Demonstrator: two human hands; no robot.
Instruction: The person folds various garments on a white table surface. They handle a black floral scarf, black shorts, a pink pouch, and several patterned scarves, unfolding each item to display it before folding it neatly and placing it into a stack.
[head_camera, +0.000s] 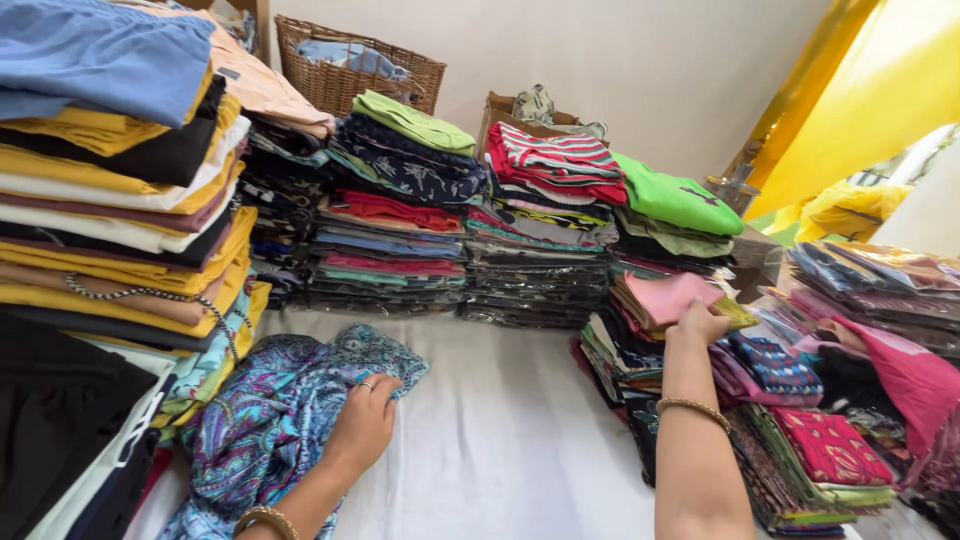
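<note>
Left hand lies palm down on a blue paisley cloth, near left. Fingers curled over its upper edge, gripping a fold. Ring on one finger, gold bangle at the wrist.

The cloth is crumpled, not folded, spread on the white sheet. Its left side runs against the foot of the tall left stack.

Right hand is stretched out to the right-centre, resting on a pink folded piece atop a short pile. Fingers are over the pink piece's right edge; can't tell whether they pinch it or just press. Beaded bracelet on the forearm.

The two hands are well apart, bare sheet between them.

Surroundings:
- Tall left stack: yellow, white, black, maroon folded garments, blue one on top.
- Far row: dark stack with a light green top; next, one topped by a red striped piece; then one topped by a bright green shirt. Lower layers of these are in clear plastic sleeves.
- Wicker basket behind the far row, against the wall. Cardboard box just right of it.
- Right side: low piles of printed fabrics, one with a red print piece on top, a magenta cloth draped beside it. More sleeved packs far right.
- Yellow curtain at far right.
</note>
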